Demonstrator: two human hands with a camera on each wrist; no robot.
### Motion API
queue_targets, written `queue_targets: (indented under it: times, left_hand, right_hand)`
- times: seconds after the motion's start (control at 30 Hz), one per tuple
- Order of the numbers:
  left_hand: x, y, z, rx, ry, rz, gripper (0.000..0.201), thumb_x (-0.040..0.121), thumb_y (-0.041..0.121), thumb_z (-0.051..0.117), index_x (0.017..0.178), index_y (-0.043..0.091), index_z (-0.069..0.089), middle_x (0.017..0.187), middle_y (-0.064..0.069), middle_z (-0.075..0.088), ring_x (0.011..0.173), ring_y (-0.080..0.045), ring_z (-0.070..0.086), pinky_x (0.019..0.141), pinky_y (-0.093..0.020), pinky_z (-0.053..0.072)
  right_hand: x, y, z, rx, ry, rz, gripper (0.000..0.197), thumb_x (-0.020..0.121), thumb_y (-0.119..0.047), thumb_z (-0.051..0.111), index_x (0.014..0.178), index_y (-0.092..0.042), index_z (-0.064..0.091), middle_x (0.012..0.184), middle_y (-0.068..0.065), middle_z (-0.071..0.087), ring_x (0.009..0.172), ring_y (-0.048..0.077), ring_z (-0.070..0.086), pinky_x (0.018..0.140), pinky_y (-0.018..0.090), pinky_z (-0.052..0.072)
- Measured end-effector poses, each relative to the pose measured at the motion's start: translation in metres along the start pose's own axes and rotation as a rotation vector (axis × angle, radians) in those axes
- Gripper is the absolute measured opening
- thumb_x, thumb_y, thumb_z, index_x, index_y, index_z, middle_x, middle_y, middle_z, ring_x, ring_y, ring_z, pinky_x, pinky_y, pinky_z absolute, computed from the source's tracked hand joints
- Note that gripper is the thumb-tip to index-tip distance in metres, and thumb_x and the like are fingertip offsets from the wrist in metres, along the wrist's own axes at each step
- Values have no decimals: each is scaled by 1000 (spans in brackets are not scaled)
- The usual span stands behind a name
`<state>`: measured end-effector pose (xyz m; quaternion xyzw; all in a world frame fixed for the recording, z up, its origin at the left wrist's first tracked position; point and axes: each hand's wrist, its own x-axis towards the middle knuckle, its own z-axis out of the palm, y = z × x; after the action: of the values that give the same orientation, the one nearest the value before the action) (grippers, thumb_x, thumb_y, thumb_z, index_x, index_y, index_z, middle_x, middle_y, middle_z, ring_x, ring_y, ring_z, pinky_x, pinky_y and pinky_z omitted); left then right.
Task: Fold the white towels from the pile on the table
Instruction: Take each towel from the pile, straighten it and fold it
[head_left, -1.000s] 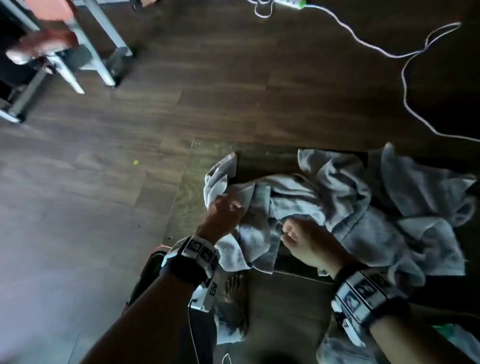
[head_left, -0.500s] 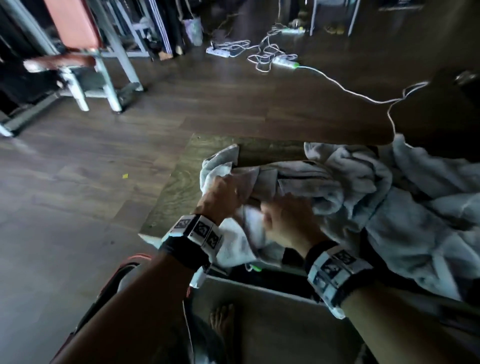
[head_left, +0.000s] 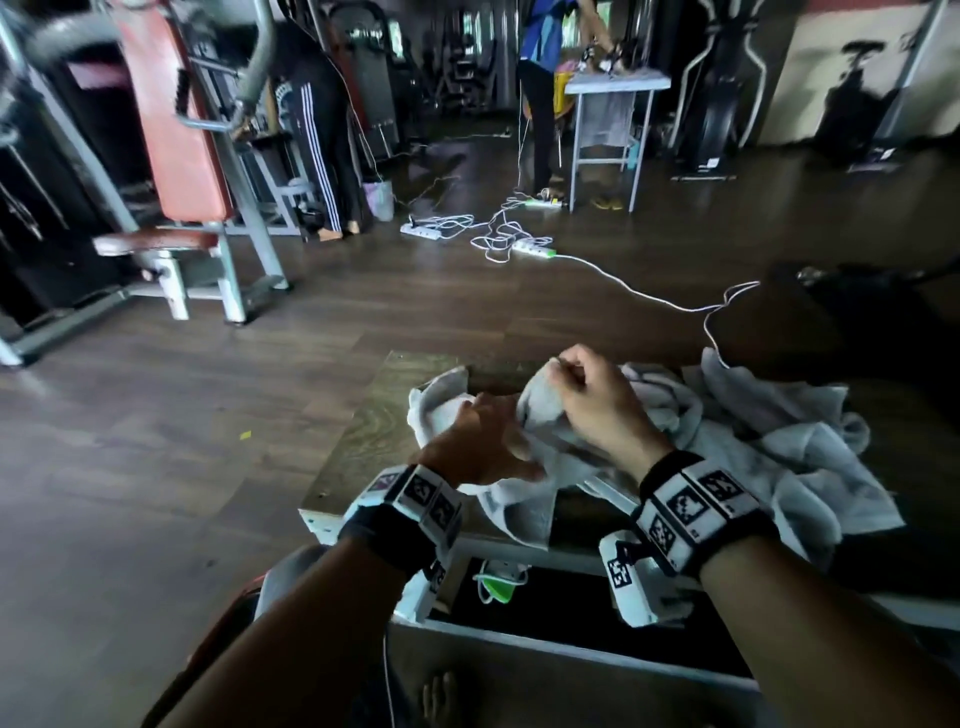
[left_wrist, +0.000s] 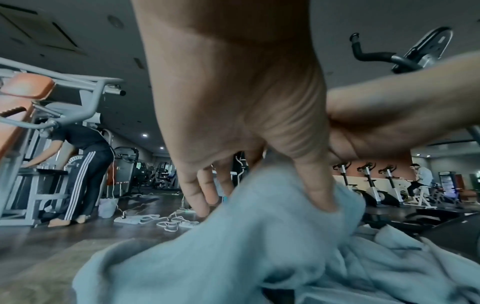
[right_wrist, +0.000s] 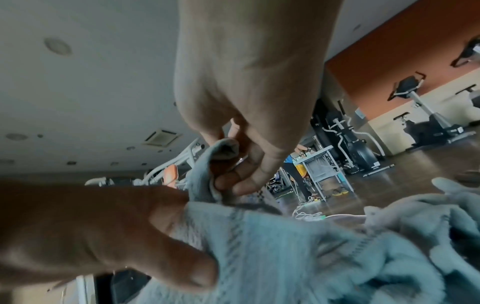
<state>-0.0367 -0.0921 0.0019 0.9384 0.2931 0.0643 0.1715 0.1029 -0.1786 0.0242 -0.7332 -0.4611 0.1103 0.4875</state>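
A crumpled pile of white towels (head_left: 779, 457) lies on the dark wooden table (head_left: 374, 431), spreading to the right. My right hand (head_left: 566, 379) pinches a corner of one white towel (head_left: 540, 410) and holds it lifted above the table; the right wrist view shows that corner (right_wrist: 223, 150) between thumb and fingertips. My left hand (head_left: 488, 436) holds the same towel lower down and to the left, thumb (right_wrist: 197, 273) on the front of the cloth and fingers behind it. In the left wrist view the towel (left_wrist: 246, 236) hangs from my left hand (left_wrist: 233, 123).
The table's near-left corner (head_left: 311, 514) is close to my left wrist. A green and white item (head_left: 498, 582) sits under the table. Beyond are a gym machine with red pads (head_left: 176, 130), power strips and cables (head_left: 493, 239) on the floor, and two people standing (head_left: 317, 130).
My right hand has risen and moved away from me, lifting a towel corner off the pile. My left hand stays on the towel's left part. The head view has tilted up.
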Motion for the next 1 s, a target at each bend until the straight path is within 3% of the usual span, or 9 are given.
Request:
queue_targets:
  times: [0.13,0.37,0.53,0.7,0.83,0.87,0.9,0.93,1.0]
  left_hand:
    - [-15,3,5,-71,249,26,36,80,40,64,83,5,70,82,-12,68,81,-29,64,67,-23,32]
    - [-44,-5,-27,-338,376,105,21,83,27,71,65,20,64,54,15,51,54,4,48,53,-10,34]
    - [-50,7,-41,-243,347,99,50,93,33,60,52,15,39,54,3,38,43,-2,30,45,-18,27]
    - [-55,27,-43,-265,263,163,42,97,35,53,63,10,54,55,7,46,44,-1,38,46,-16,30]
    - [-57,36,-43,-285,239,184,50,98,33,53,61,0,53,45,4,47,43,-12,35,46,-14,29]
    - [-57,38,-44,-279,217,192,50,98,32,53,62,-2,56,90,-7,50,44,-15,36,48,-16,32]
    - [-56,37,-46,-271,188,194,52,99,33,52,63,-4,57,59,15,30,45,-14,35,49,-24,35]
    - [-55,35,-49,-253,146,188,53,99,35,51,65,-6,57,51,-6,52,46,-12,35,50,-29,38]
    - [-53,33,-55,-206,90,179,55,99,37,50,68,-8,56,53,-10,46,47,-8,34,50,-23,38]
  right_hand:
    - [-5,-12,-5,63,106,-13,6,95,-21,60,92,-17,58,84,-3,62,80,16,58,74,30,45]
    - [-29,1,-15,-51,178,99,12,96,-34,59,95,-23,57,92,-4,69,88,21,66,79,39,54]
    - [-55,4,-20,-15,160,28,29,96,-49,54,103,-21,58,91,-1,69,85,22,67,75,36,53]
    - [-73,9,-24,-204,18,-323,59,77,-70,59,124,-34,57,120,-5,45,115,17,41,103,33,35]
    - [-77,9,-29,-487,-19,-416,35,81,-49,67,104,-24,61,108,-4,60,107,22,52,93,30,31]
    - [-76,7,-32,-471,-26,-400,22,86,-40,65,96,-20,63,100,-2,66,101,24,59,87,30,36]
    - [-73,8,-35,-439,-37,-368,22,91,-38,61,88,-16,64,92,1,69,93,25,63,81,31,42]
    - [-71,9,-37,-413,-47,-339,32,94,-44,55,84,-15,65,86,2,70,86,25,65,77,34,47]
    - [-70,7,-42,-376,-70,-316,55,94,-62,42,82,-15,68,78,2,71,80,23,67,77,38,51]
